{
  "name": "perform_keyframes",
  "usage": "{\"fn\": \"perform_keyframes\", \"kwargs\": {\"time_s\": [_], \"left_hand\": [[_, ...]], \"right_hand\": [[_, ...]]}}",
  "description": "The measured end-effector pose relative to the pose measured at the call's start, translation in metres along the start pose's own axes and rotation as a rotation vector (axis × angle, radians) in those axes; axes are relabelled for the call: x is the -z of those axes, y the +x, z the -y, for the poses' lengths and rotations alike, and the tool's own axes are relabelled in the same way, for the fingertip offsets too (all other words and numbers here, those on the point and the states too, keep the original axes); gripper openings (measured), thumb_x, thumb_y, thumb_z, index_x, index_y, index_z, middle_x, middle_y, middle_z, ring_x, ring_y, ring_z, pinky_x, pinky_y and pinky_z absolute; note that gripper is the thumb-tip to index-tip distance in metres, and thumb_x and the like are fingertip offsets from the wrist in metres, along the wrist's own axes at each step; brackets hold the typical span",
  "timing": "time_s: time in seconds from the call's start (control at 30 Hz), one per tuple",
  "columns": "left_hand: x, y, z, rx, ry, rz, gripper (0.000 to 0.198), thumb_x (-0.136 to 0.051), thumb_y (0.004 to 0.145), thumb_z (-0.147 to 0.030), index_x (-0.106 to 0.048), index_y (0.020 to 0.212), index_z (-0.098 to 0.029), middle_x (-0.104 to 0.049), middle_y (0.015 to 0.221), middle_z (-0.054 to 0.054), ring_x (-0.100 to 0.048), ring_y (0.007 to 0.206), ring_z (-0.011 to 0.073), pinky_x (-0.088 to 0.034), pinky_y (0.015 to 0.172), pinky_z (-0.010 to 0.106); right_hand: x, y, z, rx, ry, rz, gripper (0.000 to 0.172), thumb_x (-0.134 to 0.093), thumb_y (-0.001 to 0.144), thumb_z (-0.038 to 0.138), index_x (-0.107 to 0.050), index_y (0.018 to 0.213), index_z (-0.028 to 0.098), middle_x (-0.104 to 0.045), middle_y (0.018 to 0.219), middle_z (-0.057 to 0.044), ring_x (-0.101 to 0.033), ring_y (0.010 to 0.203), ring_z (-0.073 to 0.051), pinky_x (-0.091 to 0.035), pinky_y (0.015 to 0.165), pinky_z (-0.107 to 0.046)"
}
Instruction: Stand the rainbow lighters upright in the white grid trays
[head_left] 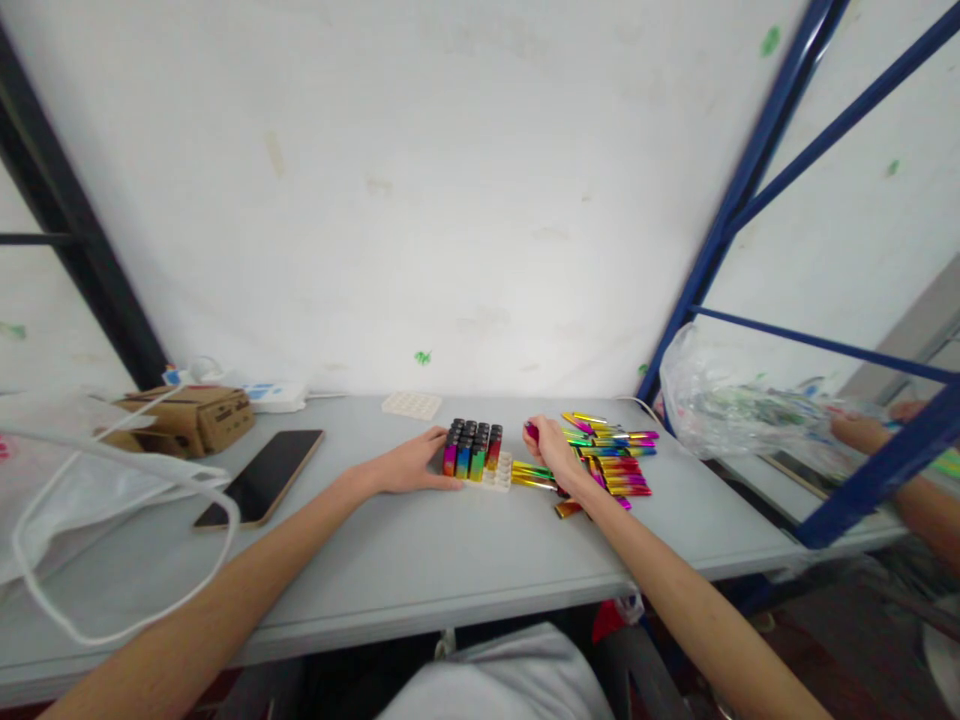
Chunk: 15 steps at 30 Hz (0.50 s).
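A white holder tray with round holes stands on the table, several black-topped lighters with shiny rainbow bodies upright in its left part. My left hand grips the left side of this tray, thumb along the front and fingers behind. To the right of the tray my right hand is closed around a purple lighter, mostly hidden by the fingers. Beside and under that hand lies a loose pile of shiny coloured lighters, in gold, red, green, blue and purple.
A second white tray lies near the wall. At left are a phone, a cardboard box, a white cable and plastic bags. A blue metal frame rises at right, with a clear bag and another person's arm beyond.
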<state>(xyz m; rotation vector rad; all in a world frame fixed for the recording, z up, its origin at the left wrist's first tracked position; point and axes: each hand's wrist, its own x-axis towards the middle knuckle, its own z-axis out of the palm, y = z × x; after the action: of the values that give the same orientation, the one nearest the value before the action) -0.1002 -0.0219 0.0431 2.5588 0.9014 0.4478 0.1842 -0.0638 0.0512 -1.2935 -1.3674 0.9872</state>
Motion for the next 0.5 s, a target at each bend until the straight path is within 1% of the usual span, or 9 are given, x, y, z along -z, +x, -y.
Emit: {"fn": "perform_keyframes", "kwargs": {"time_s": [0.07, 0.17, 0.23, 0.3, 0.4, 0.5], "left_hand": [[0.0, 0.0, 0.001, -0.01, -0.003, -0.004, 0.075, -0.072, 0.08, -0.071, -0.061, 0.134, -0.019, -0.056, 0.144, 0.013, -0.054, 0.134, 0.0351, -0.04, 0.119, 0.043], [0.0, 0.0, 0.0, -0.002, -0.005, 0.007, 0.074, -0.071, 0.081, -0.071, -0.062, 0.132, -0.018, -0.056, 0.143, 0.014, -0.054, 0.134, 0.0345, -0.04, 0.12, 0.043], [0.001, -0.001, -0.002, 0.008, -0.01, 0.014, 0.074, -0.072, 0.081, -0.071, -0.061, 0.133, -0.019, -0.055, 0.144, 0.014, -0.054, 0.134, 0.0344, -0.039, 0.12, 0.043], [0.001, -0.001, -0.003, 0.011, -0.012, 0.016, 0.074, -0.072, 0.081, -0.07, -0.061, 0.133, -0.019, -0.054, 0.146, 0.013, -0.054, 0.135, 0.0343, -0.039, 0.12, 0.043], [0.001, -0.001, -0.002, 0.007, -0.004, 0.021, 0.073, -0.071, 0.082, -0.07, -0.062, 0.132, -0.019, -0.054, 0.145, 0.013, -0.053, 0.135, 0.0339, -0.039, 0.12, 0.042], [0.0, -0.001, 0.0, 0.005, -0.003, 0.024, 0.074, -0.071, 0.082, -0.07, -0.059, 0.135, -0.019, -0.053, 0.147, 0.014, -0.054, 0.135, 0.0339, -0.039, 0.12, 0.043]], "right_hand": [[-0.001, 0.0, 0.001, 0.009, -0.014, 0.01, 0.044, -0.038, 0.092, 0.047, -0.037, 0.054, 0.024, -0.03, 0.047, 0.005, -0.022, 0.042, -0.01, -0.017, 0.044, -0.027], [0.0, 0.001, 0.003, 0.038, -0.027, 0.044, 0.051, -0.042, 0.091, 0.061, -0.039, 0.056, 0.024, -0.028, 0.047, 0.006, -0.023, 0.043, -0.01, -0.017, 0.045, -0.027], [0.002, 0.002, 0.005, 0.092, -0.033, 0.069, 0.057, -0.043, 0.09, 0.071, -0.042, 0.058, 0.023, -0.03, 0.049, 0.006, -0.026, 0.044, -0.01, -0.019, 0.046, -0.027], [0.004, 0.002, 0.007, 0.162, -0.024, 0.092, 0.061, -0.041, 0.089, 0.077, -0.045, 0.061, 0.023, -0.034, 0.051, 0.005, -0.03, 0.045, -0.011, -0.023, 0.047, -0.027], [0.006, 0.0, 0.01, 0.242, -0.053, 0.105, 0.059, -0.04, 0.092, 0.075, -0.047, 0.064, 0.022, -0.04, 0.053, 0.004, -0.036, 0.048, -0.012, -0.028, 0.049, -0.027], [0.006, -0.001, 0.01, 0.253, -0.14, 0.03, 0.058, -0.04, 0.096, 0.066, -0.044, 0.059, 0.022, -0.037, 0.049, 0.004, -0.036, 0.047, -0.012, -0.028, 0.049, -0.028]]}}
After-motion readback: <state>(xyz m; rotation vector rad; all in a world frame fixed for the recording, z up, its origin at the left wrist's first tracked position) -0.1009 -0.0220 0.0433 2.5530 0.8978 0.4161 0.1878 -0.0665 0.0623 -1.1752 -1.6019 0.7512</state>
